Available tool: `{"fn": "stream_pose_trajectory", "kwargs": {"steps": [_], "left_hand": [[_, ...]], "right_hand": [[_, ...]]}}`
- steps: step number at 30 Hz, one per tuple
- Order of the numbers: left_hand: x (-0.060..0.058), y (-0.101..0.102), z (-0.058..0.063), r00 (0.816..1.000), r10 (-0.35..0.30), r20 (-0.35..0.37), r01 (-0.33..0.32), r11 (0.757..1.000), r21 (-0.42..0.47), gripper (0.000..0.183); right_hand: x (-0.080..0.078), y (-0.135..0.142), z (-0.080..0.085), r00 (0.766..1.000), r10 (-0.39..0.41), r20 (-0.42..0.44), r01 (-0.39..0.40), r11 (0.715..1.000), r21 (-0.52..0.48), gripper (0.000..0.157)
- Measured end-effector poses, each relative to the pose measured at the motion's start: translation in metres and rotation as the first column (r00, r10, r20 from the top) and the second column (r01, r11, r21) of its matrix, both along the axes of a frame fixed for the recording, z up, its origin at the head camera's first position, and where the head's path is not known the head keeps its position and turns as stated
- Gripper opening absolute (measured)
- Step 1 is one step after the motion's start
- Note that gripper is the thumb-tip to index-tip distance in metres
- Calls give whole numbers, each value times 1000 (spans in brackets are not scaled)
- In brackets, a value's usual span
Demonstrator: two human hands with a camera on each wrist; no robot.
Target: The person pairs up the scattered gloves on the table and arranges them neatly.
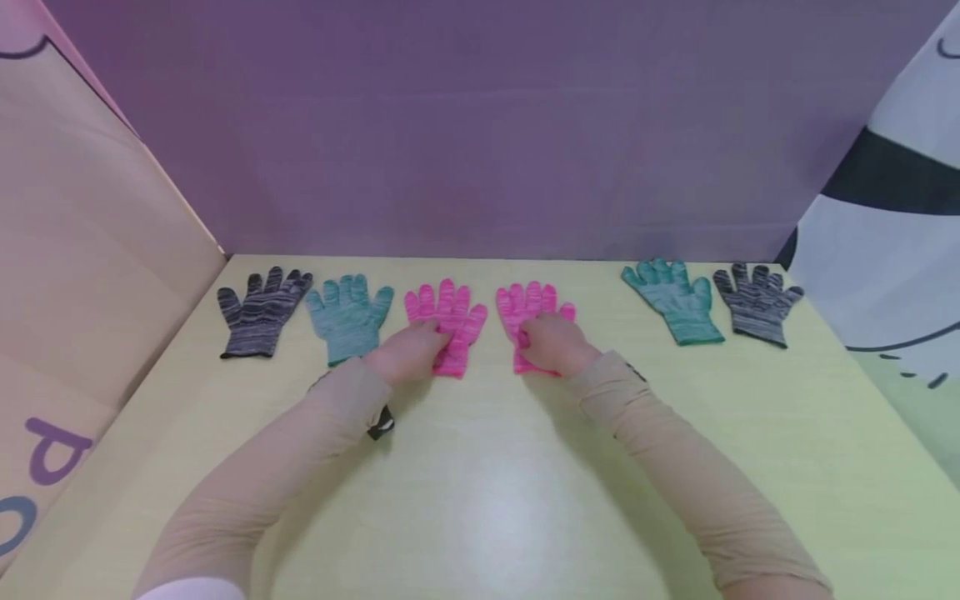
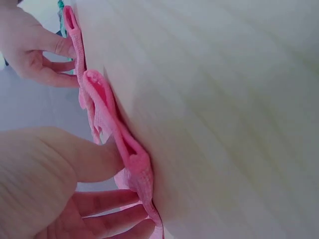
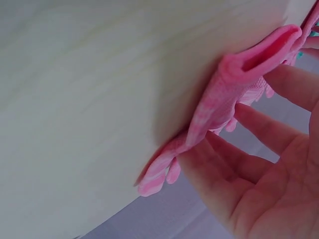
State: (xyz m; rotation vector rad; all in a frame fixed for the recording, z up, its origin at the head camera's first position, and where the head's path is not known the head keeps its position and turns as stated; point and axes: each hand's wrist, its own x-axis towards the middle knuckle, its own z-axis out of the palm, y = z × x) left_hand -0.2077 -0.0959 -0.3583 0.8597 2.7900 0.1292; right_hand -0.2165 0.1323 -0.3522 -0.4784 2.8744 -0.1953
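Observation:
Two pink knitted gloves lie side by side at the table's middle, fingers pointing away. On the left pink glove [image 1: 452, 308] rests my left hand [image 1: 408, 352], its thumb at the cuff and its fingertips touching the fabric in the left wrist view. My right hand [image 1: 558, 343] touches the right pink glove [image 1: 528, 304] with thumb and fingertips. In the right wrist view that glove's cuff [image 3: 249, 64] gapes a little, and a space shows between thumb and fingers. Part of each glove is hidden under the hand in the head view.
A teal glove [image 1: 347, 315] and a dark grey striped glove [image 1: 258, 321] lie to the left. Another teal glove [image 1: 678, 302] and dark grey glove [image 1: 759, 307] lie far right. A purple panel [image 1: 495, 150] rises behind the pale table [image 1: 487, 467], with printed panels at both sides.

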Motion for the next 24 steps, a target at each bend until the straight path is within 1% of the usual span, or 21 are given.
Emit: {"fn": "stream_pose_trajectory", "kwargs": {"steps": [3, 8, 11, 13, 19, 22, 24], "left_hand": [[-1, -1, 0, 1000, -15, -5, 15, 1000, 8, 41], [-3, -1, 2, 999, -41, -20, 41, 999, 35, 35], [-3, -2, 4, 999, -46, -19, 47, 998, 48, 34], [-2, -2, 5, 999, -50, -21, 51, 997, 54, 32], [-3, 0, 8, 997, -65, -49, 69, 996, 63, 16], [-4, 0, 8, 997, -67, -48, 70, 996, 61, 17], [-4, 0, 6, 996, -74, -44, 76, 996, 55, 19]], "right_hand": [[-1, 2, 0, 1000, -12, 17, 13, 1000, -25, 9], [-2, 5, 3, 999, -21, 44, 23, 998, -56, 31], [-2, 6, 4, 998, -26, 61, 30, 997, -66, 37], [-2, 7, 4, 997, -31, 69, 36, 997, -71, 39], [-2, 9, 2, 996, -54, 75, 62, 992, -114, 42], [-2, 10, 0, 997, -49, 66, 57, 990, -127, 40], [-2, 10, -1, 998, -34, 54, 40, 991, -126, 37]]}}
